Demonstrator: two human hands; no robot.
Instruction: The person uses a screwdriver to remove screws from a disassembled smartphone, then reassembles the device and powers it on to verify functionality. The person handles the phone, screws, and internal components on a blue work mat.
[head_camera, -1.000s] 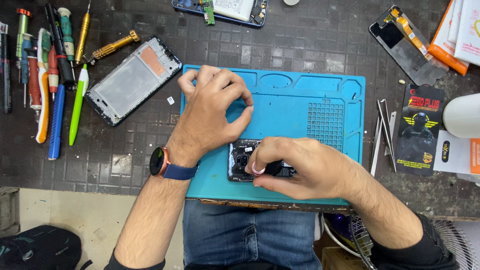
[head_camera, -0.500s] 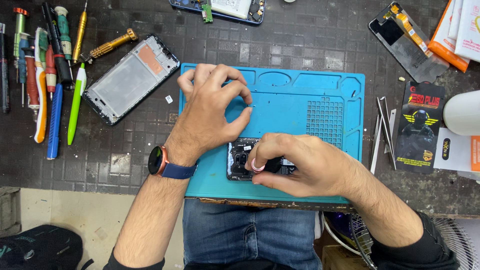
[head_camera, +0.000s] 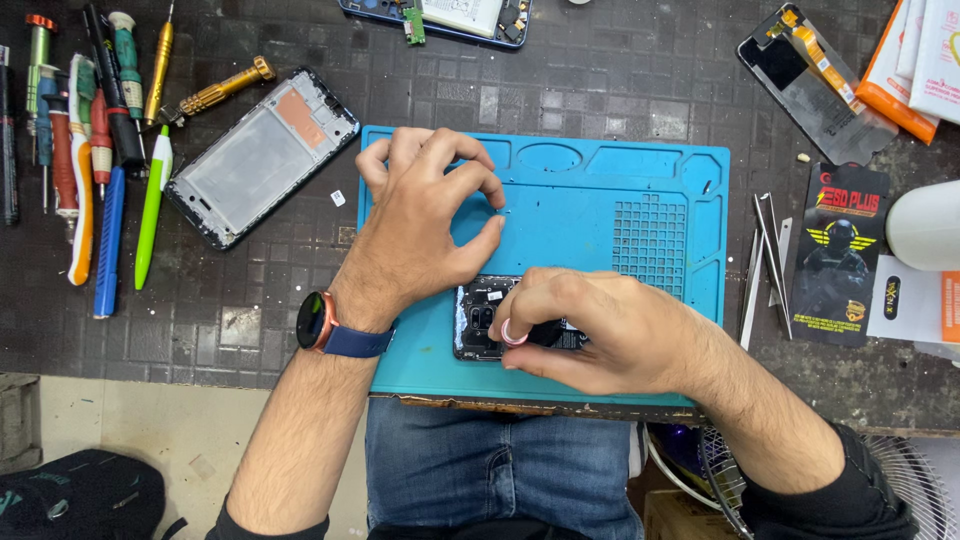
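We have the opened phone body (head_camera: 480, 318) lying at the near edge of the blue mat (head_camera: 590, 200), and our right hand (head_camera: 600, 330) covers most of it, fingers pinched narrowly on something too hidden to name. Our left hand (head_camera: 425, 220) rests curled and empty on the mat just beside it. We judge that light, steady pressure with a braced wrist suits this work best.

A phone repair workbench: screwdrivers (head_camera: 100, 150), tweezers (head_camera: 765, 250), a blue work mat (head_camera: 600, 200) and a bare phone frame (head_camera: 255, 160) cover the dark bench.
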